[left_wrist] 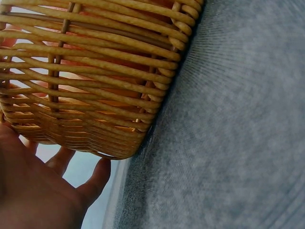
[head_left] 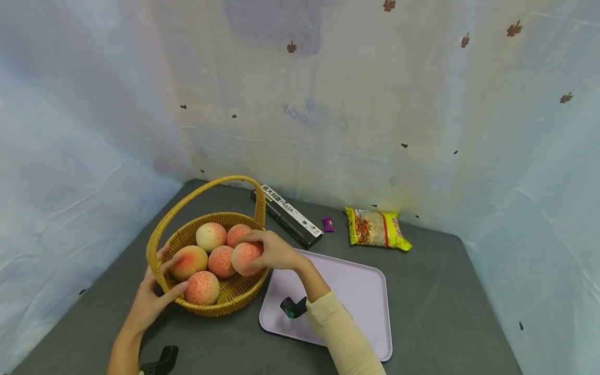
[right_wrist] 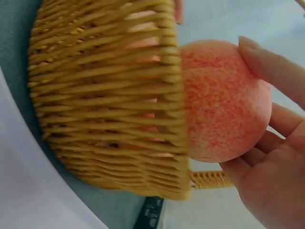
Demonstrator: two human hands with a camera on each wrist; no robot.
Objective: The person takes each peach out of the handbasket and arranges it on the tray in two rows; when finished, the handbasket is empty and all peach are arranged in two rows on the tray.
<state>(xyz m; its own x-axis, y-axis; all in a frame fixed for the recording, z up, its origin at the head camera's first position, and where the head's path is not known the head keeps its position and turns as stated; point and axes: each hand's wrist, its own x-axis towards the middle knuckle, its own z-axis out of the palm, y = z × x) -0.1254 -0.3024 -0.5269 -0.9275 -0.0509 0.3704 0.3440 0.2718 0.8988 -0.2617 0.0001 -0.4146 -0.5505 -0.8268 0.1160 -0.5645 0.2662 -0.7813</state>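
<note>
A yellow wicker basket (head_left: pixel 220 311) with a tall arched handle stands on the left of the table, several peaches inside it. My right hand (head_left: pixel 276 252) grips a pinkish-red peach (head_left: pixel 246 259) at the basket's right side. In the right wrist view this peach (right_wrist: pixel 224 102) shows above the rim, thumb on one side and fingers on the other. My left hand (head_left: pixel 152 297) holds the basket's left rim, its thumb reaching over beside a speckled peach (head_left: pixel 202 288). From the left wrist view, the fingers of my left hand (left_wrist: pixel 43 186) lie along the woven wall.
A pale purple tray (head_left: pixel 363 307) lies right of the basket, under my right forearm. Behind are a black-and-white pasta box (head_left: pixel 290 216), a small purple packet (head_left: pixel 328 224) and a yellow food bag (head_left: pixel 375 228). Plastic sheeting (head_left: pixel 356 104) surrounds the dark table (head_left: pixel 431 312).
</note>
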